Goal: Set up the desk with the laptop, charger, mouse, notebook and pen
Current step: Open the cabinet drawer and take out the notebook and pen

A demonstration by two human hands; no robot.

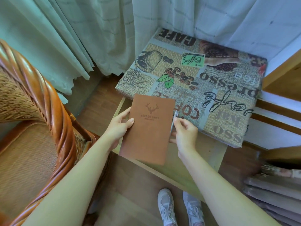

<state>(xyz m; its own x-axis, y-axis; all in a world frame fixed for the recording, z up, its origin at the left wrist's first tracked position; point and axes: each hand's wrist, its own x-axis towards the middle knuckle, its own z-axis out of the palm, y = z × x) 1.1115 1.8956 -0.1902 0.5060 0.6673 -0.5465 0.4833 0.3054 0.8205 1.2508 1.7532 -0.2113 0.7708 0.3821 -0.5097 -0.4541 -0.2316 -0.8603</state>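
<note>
Shoes (180, 207) on floor nearest. Left hand (118, 126) grips brown notebook (149, 128) by its left edge, thumb on cover; deer-head emboss, held above floor. Right hand (184, 132) pinches silver pen (174, 121) at notebook's right edge. Coffee-print worktop (211, 88) beyond, wicker chair (32, 111) left.

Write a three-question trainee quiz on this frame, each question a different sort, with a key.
1. True or false: the brown notebook lies flat on the coffee-print table.
2. Which hand's grip is on the pen? A) left B) right C) neither
3. Fill in: the wicker chair stands on the person's ____ side.

Key:
1. False; the left hand holds it up, its top corner overlapping the table's near edge.
2. B; the right hand pinches it beside the notebook's right edge.
3. Left.
</note>
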